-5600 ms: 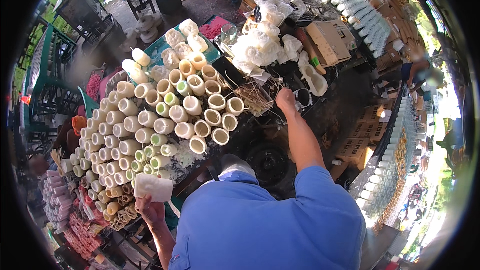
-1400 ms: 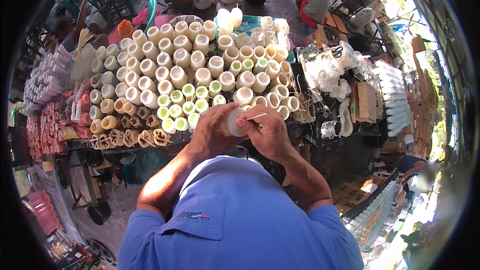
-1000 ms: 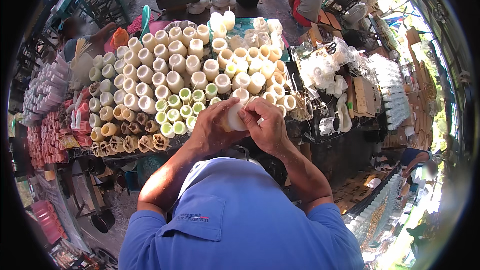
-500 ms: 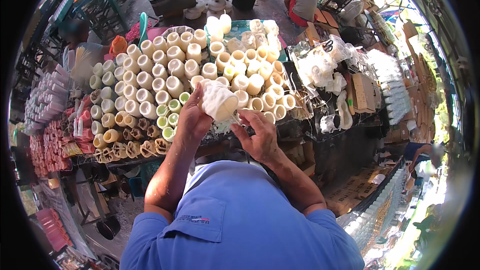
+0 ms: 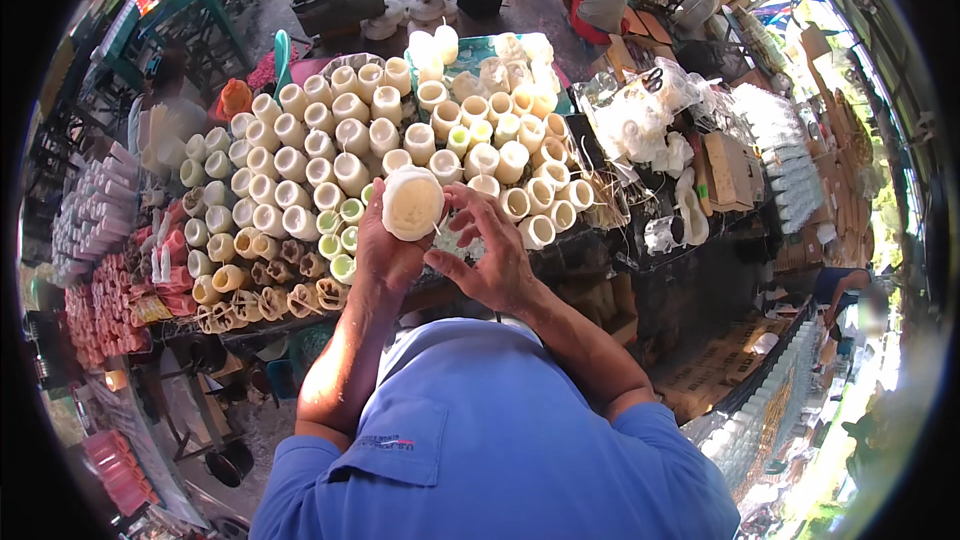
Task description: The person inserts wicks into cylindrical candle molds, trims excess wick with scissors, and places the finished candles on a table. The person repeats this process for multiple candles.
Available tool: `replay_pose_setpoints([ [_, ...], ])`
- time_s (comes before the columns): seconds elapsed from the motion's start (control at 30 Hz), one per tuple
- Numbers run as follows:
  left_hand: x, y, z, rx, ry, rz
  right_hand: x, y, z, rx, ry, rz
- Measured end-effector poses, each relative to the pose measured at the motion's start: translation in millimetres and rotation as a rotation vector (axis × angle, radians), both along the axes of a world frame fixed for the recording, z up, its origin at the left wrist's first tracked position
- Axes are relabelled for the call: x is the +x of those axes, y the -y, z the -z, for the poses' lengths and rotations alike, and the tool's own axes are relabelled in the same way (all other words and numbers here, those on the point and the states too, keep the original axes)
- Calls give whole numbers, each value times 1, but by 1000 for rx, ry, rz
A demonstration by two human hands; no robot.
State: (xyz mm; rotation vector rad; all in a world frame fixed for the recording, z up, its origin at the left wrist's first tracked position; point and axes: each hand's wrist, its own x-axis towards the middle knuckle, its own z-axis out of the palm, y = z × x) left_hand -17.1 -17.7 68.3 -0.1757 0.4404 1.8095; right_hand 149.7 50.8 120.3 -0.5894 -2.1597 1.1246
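A cream-white wax candle (image 5: 412, 204) rests in my left hand (image 5: 388, 252), whose fingers wrap round its side. The candle's round end faces up toward me and looks slightly hollowed. My right hand (image 5: 492, 252) is just right of it, thumb and fingers apart, the fingertips close to the candle's edge; whether they touch it is hard to tell. A short thin wick-like strand (image 5: 437, 229) shows between the hands. Beyond them, many hollow cream wax cups (image 5: 351, 172) stand in rows on the worktable, with a few pale green ones (image 5: 343, 268) near my left hand.
Brown scalloped wax cups (image 5: 300, 298) line the near edge. At the right lie crumpled clear plastic (image 5: 640, 125), scissors (image 5: 652, 80) and a cardboard box (image 5: 730, 170). Pink bundles (image 5: 105, 290) stack at far left. Other people (image 5: 597, 0) sit beyond the table and to the sides.
The candle has turned from lying sideways to showing its round end, and moved slightly left. My right hand's fingers have come away from the strand and spread.
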Motion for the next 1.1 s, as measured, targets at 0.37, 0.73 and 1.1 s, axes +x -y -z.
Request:
replay_pose_setpoints([
  [0.37, 22, 4, 21, -161, -492, -125, -3, -23, 40, -824, -333, 18],
  [0.73, 33, -103, 59, -365, -807, -133, -28, -120, 80, -756, -189, 267],
  [1.1, -1, -148, 67, -451, -1154, 59, -140, -469, 192, -159, 191, 396],
])
